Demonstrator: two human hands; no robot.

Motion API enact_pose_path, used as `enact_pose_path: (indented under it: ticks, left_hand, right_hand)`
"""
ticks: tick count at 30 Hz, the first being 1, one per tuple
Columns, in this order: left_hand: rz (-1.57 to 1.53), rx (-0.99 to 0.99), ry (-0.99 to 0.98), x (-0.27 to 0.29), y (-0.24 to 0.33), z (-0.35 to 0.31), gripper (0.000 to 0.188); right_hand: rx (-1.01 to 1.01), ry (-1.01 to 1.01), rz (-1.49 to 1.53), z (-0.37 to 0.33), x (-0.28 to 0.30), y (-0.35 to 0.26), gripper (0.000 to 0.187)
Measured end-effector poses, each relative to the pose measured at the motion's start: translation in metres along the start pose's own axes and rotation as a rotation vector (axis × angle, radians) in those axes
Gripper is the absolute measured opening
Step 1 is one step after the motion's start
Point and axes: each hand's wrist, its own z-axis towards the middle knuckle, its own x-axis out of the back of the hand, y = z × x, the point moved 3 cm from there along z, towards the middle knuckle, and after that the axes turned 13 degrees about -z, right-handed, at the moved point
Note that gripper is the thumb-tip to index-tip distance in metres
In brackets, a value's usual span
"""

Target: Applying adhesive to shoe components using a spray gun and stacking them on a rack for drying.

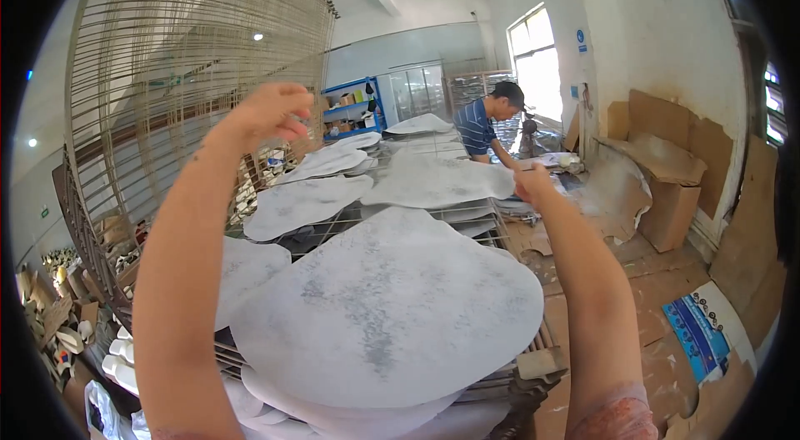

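Note:
Pale grey leather hides with wavy outlines lie spread over wire rack frames in front of me. My right hand (532,182) reaches forward, its fingers closed at the right edge of one hide (442,182). My left hand (265,117) is raised in the air before the upright wire rack (200,32). Its fingers are loosely bent and apart, with nothing visible in them. Closest to me lies a large hide (392,307) with darker mottled marks down its middle. Another hide (308,202) lies to the left, below my raised hand.
Beyond my right hand, a co-worker (482,123) in a striped shirt and dark cap bends forward. Cardboard pieces (667,219) lean and lie along the right wall. A blue printed sheet (698,336) is on the floor there. Blue shelving (352,107) stands at the back.

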Motion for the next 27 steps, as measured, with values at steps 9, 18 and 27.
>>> enact_pose_path:
  ticks: [9,18,27]
  left_hand:
    - [-0.159,-0.582,-0.039,-0.047,0.084,-0.172,0.037]
    - [-0.607,-0.838,-1.293,-0.192,0.039,-0.386,0.044]
    - [-0.642,-0.172,-0.901,-0.302,0.018,-0.433,0.027]
  right_hand:
    - [-0.032,-0.026,0.219,-0.173,0.161,0.148,0.038]
    - [-0.462,0.549,-0.275,-0.651,0.399,0.371,0.031]
    - [-1.079,0.850,-1.313,-1.097,0.399,0.375,0.047]
